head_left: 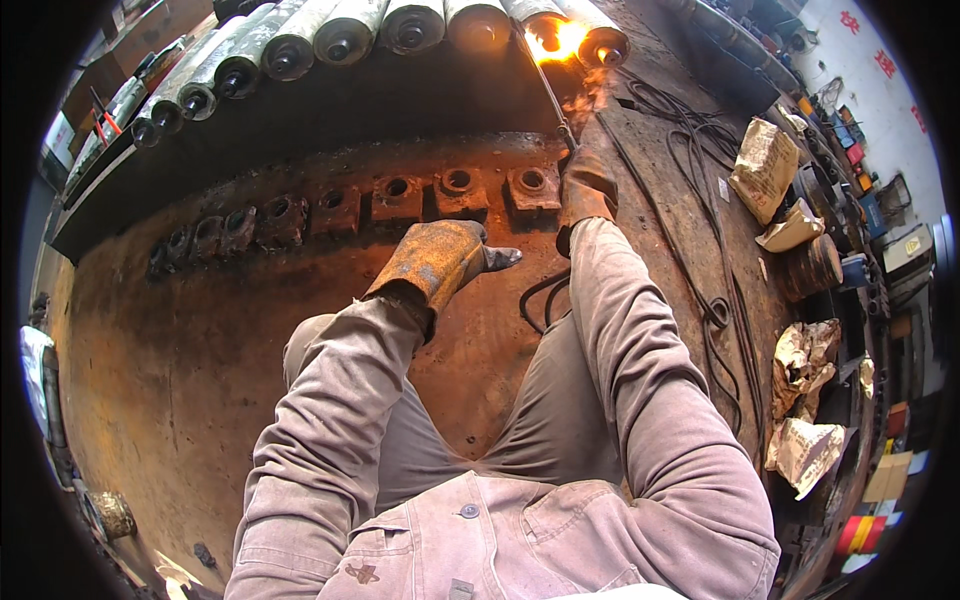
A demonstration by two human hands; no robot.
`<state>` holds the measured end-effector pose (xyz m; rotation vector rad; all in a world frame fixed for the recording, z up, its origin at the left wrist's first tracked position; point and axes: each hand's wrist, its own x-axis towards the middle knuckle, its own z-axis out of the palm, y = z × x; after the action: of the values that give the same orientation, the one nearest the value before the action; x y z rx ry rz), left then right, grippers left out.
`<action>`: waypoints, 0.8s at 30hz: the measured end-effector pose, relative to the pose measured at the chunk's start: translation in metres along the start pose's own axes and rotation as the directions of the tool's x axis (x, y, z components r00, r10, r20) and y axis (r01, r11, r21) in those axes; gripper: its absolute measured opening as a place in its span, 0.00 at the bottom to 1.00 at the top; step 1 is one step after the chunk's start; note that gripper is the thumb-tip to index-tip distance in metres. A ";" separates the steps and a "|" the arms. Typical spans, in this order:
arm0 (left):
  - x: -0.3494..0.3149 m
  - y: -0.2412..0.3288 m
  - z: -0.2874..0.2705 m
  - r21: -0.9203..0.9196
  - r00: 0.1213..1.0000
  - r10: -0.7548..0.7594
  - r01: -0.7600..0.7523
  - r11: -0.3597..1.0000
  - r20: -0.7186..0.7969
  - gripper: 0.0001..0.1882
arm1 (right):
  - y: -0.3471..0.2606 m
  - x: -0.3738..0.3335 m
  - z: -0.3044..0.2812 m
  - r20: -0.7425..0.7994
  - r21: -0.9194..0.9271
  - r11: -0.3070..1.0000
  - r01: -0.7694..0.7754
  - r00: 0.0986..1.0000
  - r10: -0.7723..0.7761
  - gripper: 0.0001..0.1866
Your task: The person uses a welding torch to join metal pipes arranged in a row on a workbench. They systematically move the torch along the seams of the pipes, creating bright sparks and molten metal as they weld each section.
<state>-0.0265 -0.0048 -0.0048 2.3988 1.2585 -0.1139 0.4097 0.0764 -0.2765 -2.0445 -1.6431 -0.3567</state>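
Note:
My right hand, in a brown work glove, is closed round the handle of a gas torch. Its thin metal tube reaches away to the far end of the row. A bright orange flame burns at the ends of two grey metal rollers at the far right. One roller end beside them glows dull orange. My left hand, in a rust-stained glove, hangs with its fingers pointing right and holds nothing that shows. It is nearest to a row of rusty metal blocks with round holes.
More grey rollers with dark shaft ends lie side by side across the back. Black hoses run along the right of the rusty metal table. Torn paper bags and crumpled paper lie at the right edge.

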 end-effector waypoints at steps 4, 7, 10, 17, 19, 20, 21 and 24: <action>-0.001 0.003 -0.002 -0.008 1.000 -0.020 0.020 1.000 0.023 0.55 | 0.008 -0.001 0.005 -0.013 0.001 1.000 0.017 1.000 -0.017 0.20; -0.002 0.002 -0.005 -0.008 0.998 -0.031 0.032 0.999 0.048 0.54 | 0.014 -0.006 0.015 -0.017 0.013 0.999 0.033 0.999 -0.033 0.20; -0.001 0.001 -0.004 -0.006 0.999 -0.011 0.012 1.000 0.038 0.54 | 0.024 -0.004 0.019 -0.030 0.010 0.998 0.055 0.998 -0.055 0.20; 0.004 -0.005 0.005 0.002 1.000 0.029 -0.029 1.000 0.003 0.54 | 0.048 -0.007 0.043 -0.061 0.026 0.993 0.112 0.992 -0.110 0.19; 0.005 -0.007 0.006 0.002 1.000 0.023 -0.023 1.000 0.013 0.54 | 0.053 -0.008 0.050 -0.072 0.032 0.991 0.129 0.989 -0.127 0.19; 0.006 -0.005 0.005 0.002 0.999 0.024 -0.024 1.000 0.022 0.54 | 0.061 -0.007 0.052 -0.080 0.030 0.990 0.135 0.988 -0.132 0.19; 0.004 -0.004 0.003 0.002 0.999 0.019 -0.019 1.000 0.026 0.54 | 0.064 -0.010 0.060 -0.079 0.035 0.989 0.144 0.987 -0.141 0.19; 0.000 -0.003 -0.001 0.022 0.998 -0.013 0.012 1.000 0.060 0.54 | 0.077 -0.010 0.078 -0.087 0.028 0.984 0.177 0.981 -0.174 0.19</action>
<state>-0.0288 -0.0030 -0.0048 2.3881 1.2513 -0.2027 0.4742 0.0968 -0.3633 -1.8374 -1.7697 -0.4648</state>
